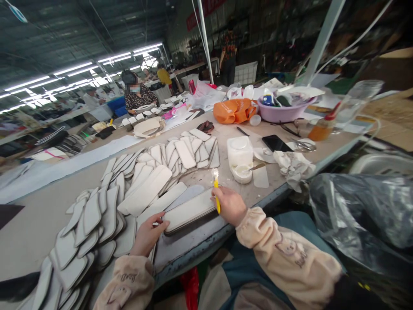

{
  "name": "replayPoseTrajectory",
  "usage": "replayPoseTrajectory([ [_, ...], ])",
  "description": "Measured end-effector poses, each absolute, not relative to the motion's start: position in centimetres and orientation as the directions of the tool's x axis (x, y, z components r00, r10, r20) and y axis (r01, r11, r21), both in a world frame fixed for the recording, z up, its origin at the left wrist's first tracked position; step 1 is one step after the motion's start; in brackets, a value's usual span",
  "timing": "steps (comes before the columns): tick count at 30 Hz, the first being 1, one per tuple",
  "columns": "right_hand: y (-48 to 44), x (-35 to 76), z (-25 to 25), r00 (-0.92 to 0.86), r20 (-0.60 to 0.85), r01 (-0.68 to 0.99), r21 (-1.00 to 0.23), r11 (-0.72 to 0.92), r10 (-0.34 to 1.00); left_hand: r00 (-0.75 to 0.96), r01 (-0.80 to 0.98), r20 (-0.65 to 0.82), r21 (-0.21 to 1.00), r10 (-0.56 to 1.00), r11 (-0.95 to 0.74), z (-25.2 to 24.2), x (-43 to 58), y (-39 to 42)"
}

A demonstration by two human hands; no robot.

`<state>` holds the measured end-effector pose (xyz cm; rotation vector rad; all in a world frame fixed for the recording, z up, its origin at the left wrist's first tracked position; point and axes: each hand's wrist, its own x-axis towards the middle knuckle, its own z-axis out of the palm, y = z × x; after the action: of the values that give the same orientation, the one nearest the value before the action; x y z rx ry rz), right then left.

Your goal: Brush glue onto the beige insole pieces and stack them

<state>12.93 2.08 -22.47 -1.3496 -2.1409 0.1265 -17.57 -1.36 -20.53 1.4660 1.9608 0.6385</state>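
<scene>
At the bench (38,215) near edge, an insole stack (190,211) is pinned by the left hand (146,234), fingers together and flat. The brush (216,189) is clamped in the right hand (229,204), bristles raised. Beyond: glue tub (240,157) and fanned insoles (145,189). Judged mid-batch; whether these are coated cannot be told.
</scene>
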Motion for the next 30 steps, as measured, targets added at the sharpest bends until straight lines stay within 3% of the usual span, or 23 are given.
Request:
replayPoseTrajectory([
  [4,3.0,14.6,-22.2,-0.171,0.428,0.823,-0.433,0.367,0.888,-0.210,0.679,-0.170,0.683,0.963,0.269,-20.0,-17.2,-1.5],
  [11,3.4,13.9,-21.9,-0.003,0.178,0.871,-0.482,0.090,0.984,-0.250,0.717,-0.074,0.656,0.965,0.237,-20.8,-17.4,-1.7],
  [23,3.1,13.8,-22.6,-0.039,0.397,0.801,-0.536,0.266,0.917,-0.243,0.764,0.006,0.617,0.970,0.188,-20.8,-16.9,-1.9],
  [30,3.3,14.0,-22.4,-0.018,0.293,0.859,-0.484,0.164,0.956,-0.255,0.747,-0.004,0.634,0.967,0.200,-20.3,-16.4,-1.9],
])
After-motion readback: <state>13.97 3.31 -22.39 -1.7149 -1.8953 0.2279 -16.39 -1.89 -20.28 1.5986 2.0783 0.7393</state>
